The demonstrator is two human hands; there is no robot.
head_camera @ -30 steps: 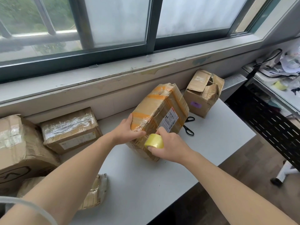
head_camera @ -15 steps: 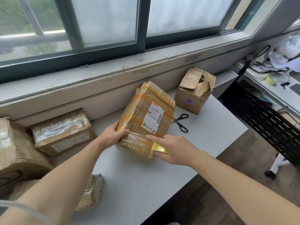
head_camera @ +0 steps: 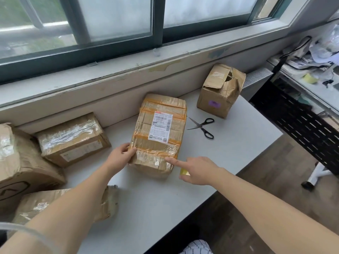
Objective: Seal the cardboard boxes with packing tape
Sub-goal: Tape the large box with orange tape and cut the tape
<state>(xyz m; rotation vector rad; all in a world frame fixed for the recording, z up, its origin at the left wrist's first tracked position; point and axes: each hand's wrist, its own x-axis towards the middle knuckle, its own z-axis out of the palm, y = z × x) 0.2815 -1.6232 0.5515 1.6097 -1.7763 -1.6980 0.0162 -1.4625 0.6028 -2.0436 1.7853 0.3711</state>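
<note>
Box [head_camera: 159,151] flat, left hand [head_camera: 121,157] gripping its corner, right hand [head_camera: 199,171] clutching tape [head_camera: 184,173] beside

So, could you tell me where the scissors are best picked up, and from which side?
By the black handle loops, from the right. The scissors lie flat with blades open and pointing left toward the box, so the loops are the blunt, free end. The right hand holds the tape, so it probably needs freeing first.

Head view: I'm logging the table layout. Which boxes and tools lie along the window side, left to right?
large box → clear-wrapped box → labelled box → scissors → torn-open box
</note>
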